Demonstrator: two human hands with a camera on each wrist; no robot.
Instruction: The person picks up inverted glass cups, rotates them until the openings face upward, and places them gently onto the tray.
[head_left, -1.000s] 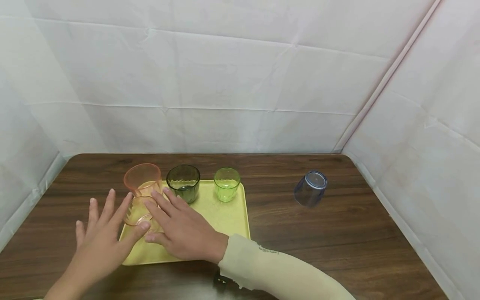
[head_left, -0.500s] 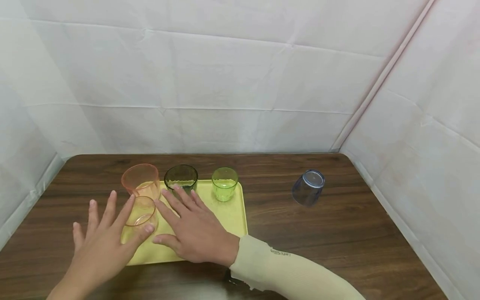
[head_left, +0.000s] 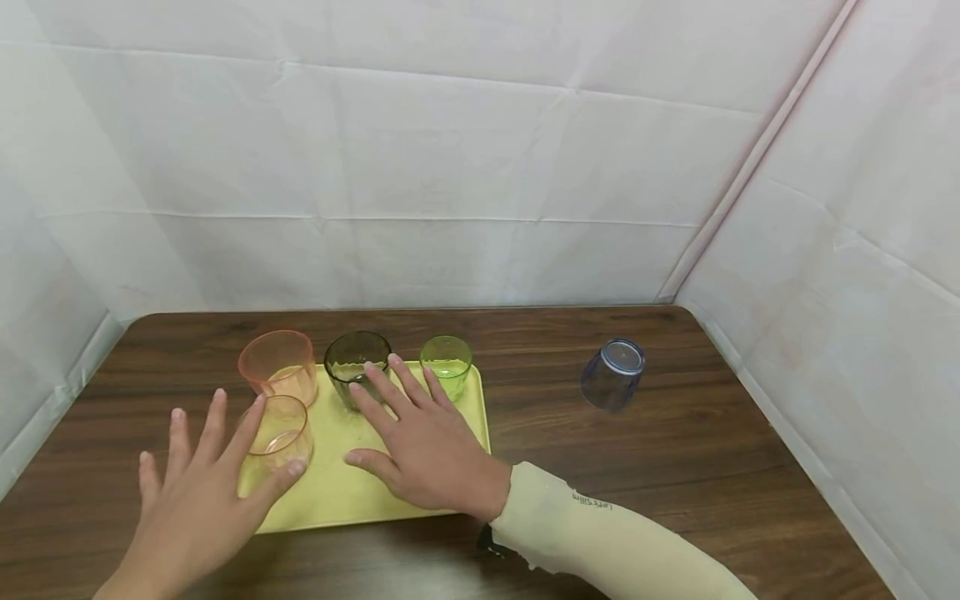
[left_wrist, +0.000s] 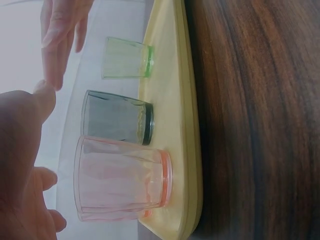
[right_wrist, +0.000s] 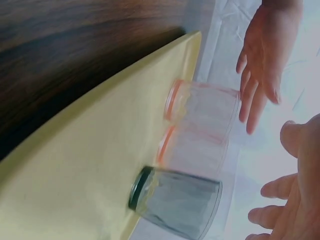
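Note:
My left hand [head_left: 198, 492] hovers with spread fingers over the left side of the yellow tray [head_left: 352, 496]. Nearest it is the front clear orange cup [head_left: 285, 437], upright; whether the fingers touch its rim I cannot tell. Behind stands a wider orange cup [head_left: 281, 362]. My right hand [head_left: 435, 454], palm down and fingers spread, is above the tray's middle and holds nothing. Its fingertips partly cover the dark green cup [head_left: 345, 371] and the light green cup [head_left: 452, 367] in the head view. In the left wrist view the right fingers hang apart from the light green cup [left_wrist: 125, 59].
A blue cup [head_left: 611, 383] stands upside down on the dark wooden table [head_left: 675, 467], right of the tray. White sheeting [head_left: 450, 150] walls in the back and sides.
My right hand has moved right, away from the front orange cup, and now lies before the two green cups. The left hand has barely shifted; the cups keep their places.

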